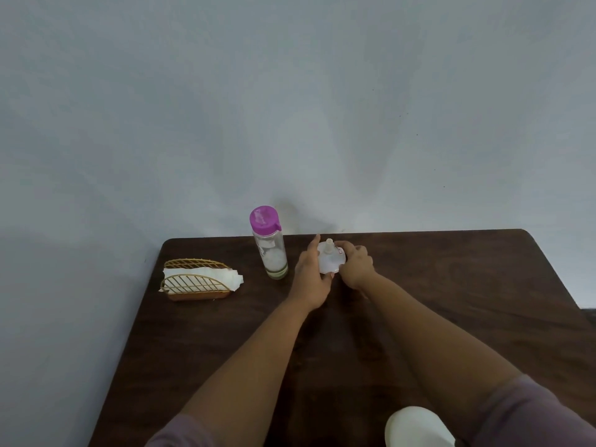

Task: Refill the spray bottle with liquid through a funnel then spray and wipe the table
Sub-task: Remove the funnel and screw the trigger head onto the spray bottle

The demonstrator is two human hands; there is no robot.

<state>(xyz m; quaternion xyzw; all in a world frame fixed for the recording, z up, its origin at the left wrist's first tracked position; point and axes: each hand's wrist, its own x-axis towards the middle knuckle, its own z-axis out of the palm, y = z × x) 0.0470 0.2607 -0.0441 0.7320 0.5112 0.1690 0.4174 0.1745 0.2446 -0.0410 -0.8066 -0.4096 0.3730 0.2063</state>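
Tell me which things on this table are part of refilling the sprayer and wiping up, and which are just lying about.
In the job:
- funnel, held by left hand and right hand
- purple-capped bottle
- paper napkins, likely for wiping

Lying about:
- gold wire holder
- white object at the near edge, unclear what

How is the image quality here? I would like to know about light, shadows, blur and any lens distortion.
Head view: soft, dim, even light; the clear bottle with the purple cap casts a faint shadow on the grey wall. The dark wooden table edges splay out, a wide-angle effect. The small translucent funnel between both hands looks soft; the white object at the bottom edge is blurred.
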